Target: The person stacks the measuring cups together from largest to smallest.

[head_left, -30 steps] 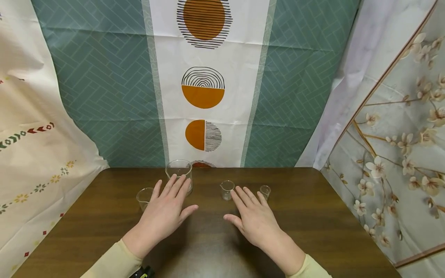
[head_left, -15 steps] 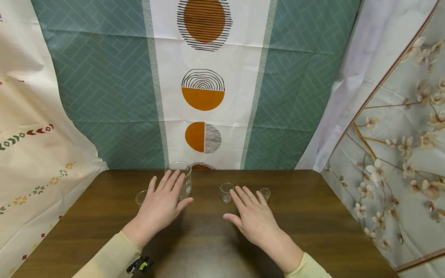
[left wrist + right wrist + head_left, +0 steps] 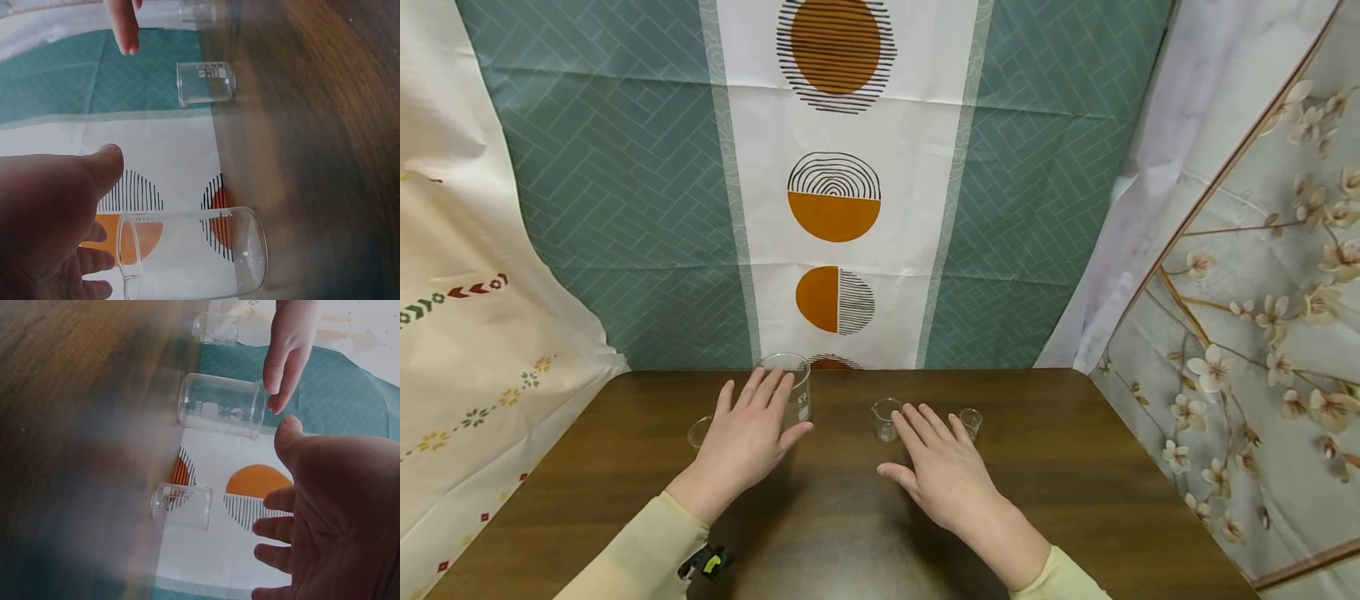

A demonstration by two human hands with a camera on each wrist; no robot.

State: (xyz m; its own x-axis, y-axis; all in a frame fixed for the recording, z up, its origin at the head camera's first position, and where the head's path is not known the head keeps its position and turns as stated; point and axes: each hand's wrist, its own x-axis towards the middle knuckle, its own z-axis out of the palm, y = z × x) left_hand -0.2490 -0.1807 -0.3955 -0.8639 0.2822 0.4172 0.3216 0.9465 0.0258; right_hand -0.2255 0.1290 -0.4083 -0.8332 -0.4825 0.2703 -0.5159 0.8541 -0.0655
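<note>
Four glass beakers would exceed the plain view, so by place: a large beaker stands at the back of the wooden table, partly behind my left hand. A second beaker shows mostly its rim left of that hand. A small beaker stands by the fingertips of my right hand, and the smallest beaker is partly covered by its little finger. Both hands hover palm down with straight, spread fingers, holding nothing. In the left wrist view, the large beaker is upright beyond the hand.
The brown table ends at a green and white patterned curtain. A cream cloth hangs at left, a flowered cloth at right. Something black and yellow shows beneath the left wrist.
My left hand has shifted slightly left and back, uncovering more of the large beaker. The right hand has barely moved, and the head view has tilted slightly.
</note>
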